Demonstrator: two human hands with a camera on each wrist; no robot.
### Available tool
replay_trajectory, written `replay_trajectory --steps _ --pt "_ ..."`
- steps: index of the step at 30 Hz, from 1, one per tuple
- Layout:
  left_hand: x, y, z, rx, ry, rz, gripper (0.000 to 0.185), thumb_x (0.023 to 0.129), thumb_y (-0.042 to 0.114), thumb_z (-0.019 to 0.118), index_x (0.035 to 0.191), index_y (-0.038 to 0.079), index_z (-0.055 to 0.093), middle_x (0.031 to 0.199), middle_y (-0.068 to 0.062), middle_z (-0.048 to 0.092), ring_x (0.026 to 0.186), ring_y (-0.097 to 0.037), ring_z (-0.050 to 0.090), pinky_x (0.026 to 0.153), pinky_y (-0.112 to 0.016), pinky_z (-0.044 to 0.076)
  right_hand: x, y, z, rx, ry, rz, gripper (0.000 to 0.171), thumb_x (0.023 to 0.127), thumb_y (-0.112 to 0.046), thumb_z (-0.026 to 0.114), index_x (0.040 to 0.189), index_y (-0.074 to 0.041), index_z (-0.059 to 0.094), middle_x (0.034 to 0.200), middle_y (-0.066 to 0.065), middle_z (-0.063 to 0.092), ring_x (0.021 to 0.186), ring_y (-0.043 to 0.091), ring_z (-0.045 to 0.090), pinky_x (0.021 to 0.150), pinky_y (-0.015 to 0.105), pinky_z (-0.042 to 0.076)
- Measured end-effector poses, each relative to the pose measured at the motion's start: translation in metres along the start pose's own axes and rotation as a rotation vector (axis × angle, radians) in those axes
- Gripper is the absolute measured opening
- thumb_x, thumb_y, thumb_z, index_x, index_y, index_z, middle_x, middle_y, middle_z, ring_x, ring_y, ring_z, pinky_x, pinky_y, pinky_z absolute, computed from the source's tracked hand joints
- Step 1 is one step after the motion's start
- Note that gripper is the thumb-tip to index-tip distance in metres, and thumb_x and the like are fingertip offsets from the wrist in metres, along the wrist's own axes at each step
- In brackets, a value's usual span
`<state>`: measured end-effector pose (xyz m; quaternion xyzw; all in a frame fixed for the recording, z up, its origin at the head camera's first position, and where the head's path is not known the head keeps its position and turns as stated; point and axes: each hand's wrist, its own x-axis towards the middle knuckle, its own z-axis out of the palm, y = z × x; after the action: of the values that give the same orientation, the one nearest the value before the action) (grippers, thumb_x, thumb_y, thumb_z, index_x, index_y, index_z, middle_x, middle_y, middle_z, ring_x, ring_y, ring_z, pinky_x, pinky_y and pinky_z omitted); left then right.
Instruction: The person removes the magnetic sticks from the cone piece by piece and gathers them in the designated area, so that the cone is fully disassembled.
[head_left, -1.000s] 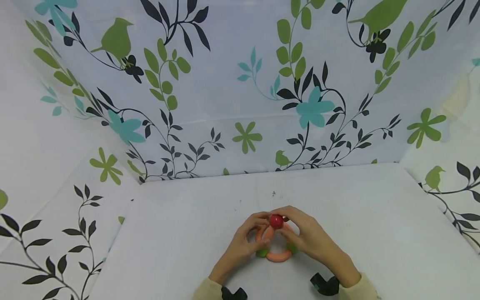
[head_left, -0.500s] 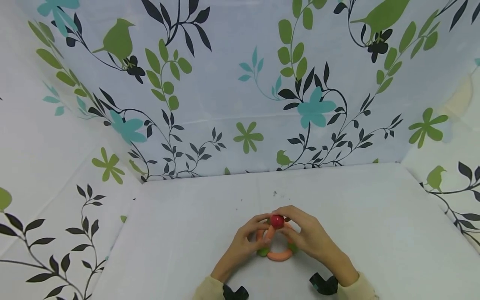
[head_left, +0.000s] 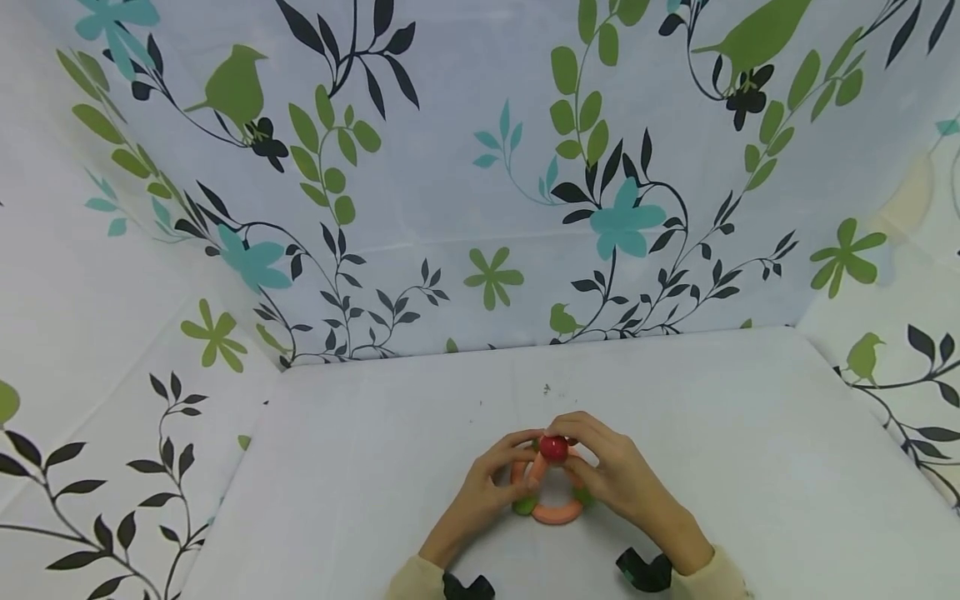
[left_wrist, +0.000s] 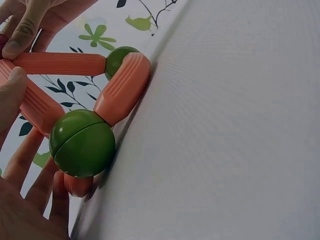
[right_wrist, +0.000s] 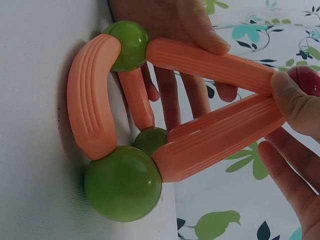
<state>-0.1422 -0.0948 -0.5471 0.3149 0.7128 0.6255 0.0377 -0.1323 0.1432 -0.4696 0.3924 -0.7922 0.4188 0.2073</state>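
A small frame of orange rods and green balls, like a magnetic building toy, stands on the white table between both hands. Its sloping orange rods meet at the top under a red ball [head_left: 553, 448]. My left hand [head_left: 483, 483] holds a sloping orange rod [right_wrist: 212, 65] between thumb and fingers. My right hand [head_left: 626, 471] pinches the red ball and the top joint, its thumb lying over the rod ends in the right wrist view. At the base, a green ball [left_wrist: 82, 143] and another green ball [right_wrist: 123, 183] join curved orange rods [right_wrist: 90, 95].
The white table [head_left: 360, 467] spreads around the toy. Behind it hangs a cloth [head_left: 420, 183] printed with birds, leaves and flowers. Dark wrist devices, a left one [head_left: 468, 587] and a right one [head_left: 645, 571], sit by the cream sleeves.
The right fingertips sit slightly lower over the top of the red ball. Otherwise the hands and the toy have hardly moved.
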Motion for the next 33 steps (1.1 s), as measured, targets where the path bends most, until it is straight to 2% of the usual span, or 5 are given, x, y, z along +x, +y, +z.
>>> replay_trajectory --steps 8,15,18,27,33 --pt "0.0039 0.0013 -0.0021 -0.021 -0.009 0.013 0.032 0.097 0.005 0.072 0.128 0.015 0.072 0.156 -0.006 0.053 0.147 -0.030 0.048 0.122 -0.032 0.034 0.0030 0.0000 -0.0046 -0.002 0.000 0.010 0.054 0.079 0.013 0.082 0.124 -0.009 0.061 0.122 0.002 0.064 0.109 0.011 0.063 0.099 0.010 0.049" --pt "0.0037 0.0001 -0.0005 -0.049 -0.015 0.022 0.032 0.097 0.006 0.071 0.129 0.013 0.071 0.157 -0.008 0.053 0.148 -0.028 0.048 0.122 -0.032 0.035 0.0011 0.0006 -0.0071 0.046 -0.050 0.067 0.053 0.082 0.010 0.082 0.125 -0.010 0.059 0.124 0.001 0.063 0.110 0.010 0.063 0.088 0.023 0.059" --pt "0.0019 -0.0010 0.0007 -0.051 -0.010 0.021 0.032 0.097 0.004 0.071 0.128 0.013 0.072 0.157 -0.008 0.053 0.148 -0.028 0.047 0.122 -0.031 0.034 -0.0006 0.0012 -0.0074 0.066 -0.064 0.092 0.054 0.083 0.009 0.082 0.127 -0.012 0.057 0.124 0.000 0.063 0.111 0.009 0.063 0.088 0.025 0.060" --pt "0.0039 -0.0023 0.0003 -0.031 -0.006 0.048 0.032 0.097 0.004 0.071 0.129 0.013 0.071 0.158 -0.009 0.052 0.148 -0.030 0.047 0.123 -0.035 0.034 0.0016 0.0044 -0.0085 0.095 -0.072 0.086 0.056 0.083 0.010 0.081 0.128 -0.012 0.056 0.123 0.000 0.063 0.109 0.009 0.063 0.089 0.022 0.059" --pt "0.0006 -0.0030 0.0020 -0.039 -0.002 0.034 0.032 0.098 0.004 0.070 0.129 0.014 0.071 0.157 -0.008 0.053 0.148 -0.028 0.047 0.123 -0.032 0.034 -0.0012 0.0039 -0.0078 0.107 -0.052 0.115 0.057 0.082 0.009 0.082 0.128 -0.012 0.057 0.123 0.004 0.065 0.110 0.010 0.065 0.089 0.024 0.060"
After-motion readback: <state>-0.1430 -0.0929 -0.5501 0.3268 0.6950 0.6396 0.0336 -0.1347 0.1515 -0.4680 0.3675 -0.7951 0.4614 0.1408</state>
